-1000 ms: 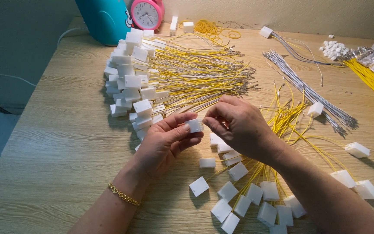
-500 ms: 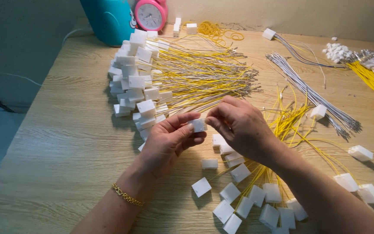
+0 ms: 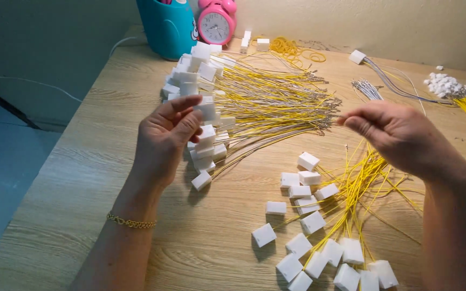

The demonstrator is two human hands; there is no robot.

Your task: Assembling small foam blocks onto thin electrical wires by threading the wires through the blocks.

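White plastic block [image 3: 207,111] is being pinched in the left hand [image 3: 164,141] while the right hand [image 3: 400,137], fingers closed, is drawing a wire [image 3: 319,116] taut above the bench [image 3: 82,178], keeping it straight.

The table [image 3: 82,178] is matt pale wood with visible grain. The white blocks [image 3: 308,160] look as smooth plastic. The yellow wires [image 3: 265,102] have shiny metal ends.

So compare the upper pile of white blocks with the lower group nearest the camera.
The upper pile is stacked tight, its yellow and grey wires fanned rightward in one bundle. The lower group lies scattered singly on the table, yellow wires tangled loosely across it. Both are small white blocks.
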